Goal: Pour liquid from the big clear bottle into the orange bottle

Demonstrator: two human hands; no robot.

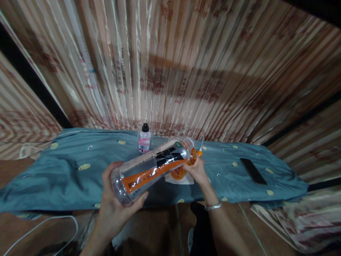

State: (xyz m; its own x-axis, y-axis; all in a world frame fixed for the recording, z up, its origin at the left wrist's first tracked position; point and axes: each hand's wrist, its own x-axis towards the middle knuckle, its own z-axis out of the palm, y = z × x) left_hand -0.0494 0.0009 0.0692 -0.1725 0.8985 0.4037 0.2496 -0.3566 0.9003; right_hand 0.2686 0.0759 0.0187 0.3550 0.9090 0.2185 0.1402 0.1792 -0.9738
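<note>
My left hand [118, 199] is closed around the base of a large clear plastic bottle [149, 167] with an orange and black label. The bottle is tilted, its open mouth end slanting up and right over a see-through orange bottle [178, 173]. My right hand [196, 169], with a silver bangle at the wrist, wraps round that orange bottle, which is partly hidden behind the large one. Under it lies a white cloth or tissue [183, 180]. Just past my right hand is an orange pump top [199, 153] with a thin pale tube. Whether liquid flows I cannot tell.
A small clear bottle with a black cap and pink label [144, 140] stands at the back. A black phone [253, 171] lies at right on the blue-green patterned cover [221, 177]. Pleated curtains [170, 71] hang behind; a white cable [48, 220] runs across the floor at lower left.
</note>
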